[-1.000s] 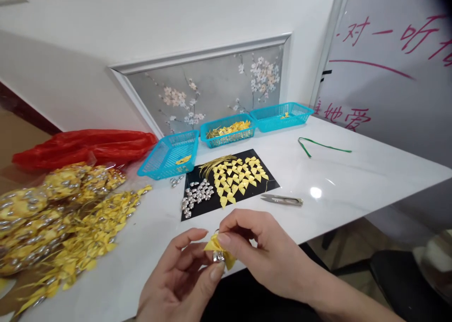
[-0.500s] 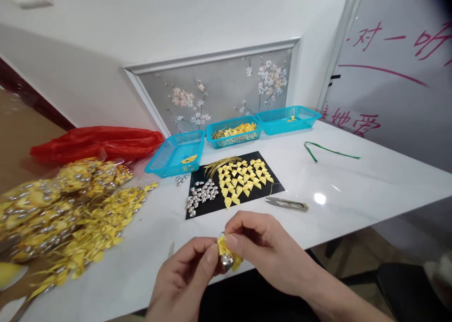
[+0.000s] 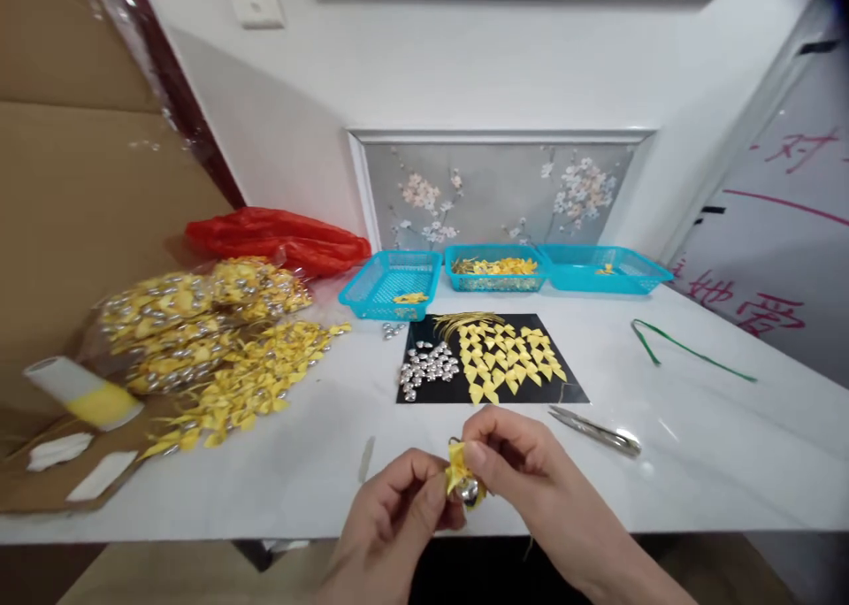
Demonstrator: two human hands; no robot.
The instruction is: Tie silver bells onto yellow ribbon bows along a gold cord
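A small yellow ribbon piece with silver beads is pinched between both hands near the table's front edge. My left hand grips its left side with thumb and forefinger. From the right, my right hand presses its upper part between thumb and fingers. Just beyond them lies a black mat bearing rows of yellow bows, a heap of silver beads and a bundle of thin golden wires. Metal thread snips lie to the right of the hands.
Three blue baskets line the back, the middle one filled with yellow pieces. At left are bagged and loose yellow beaded strands, a red bag and a roll. A green tie lies at right.
The camera view has levelled and turned left, so things appear shifted right and more cardboard shows at left. Both hands still hold the yellow piece, with little change in grip.
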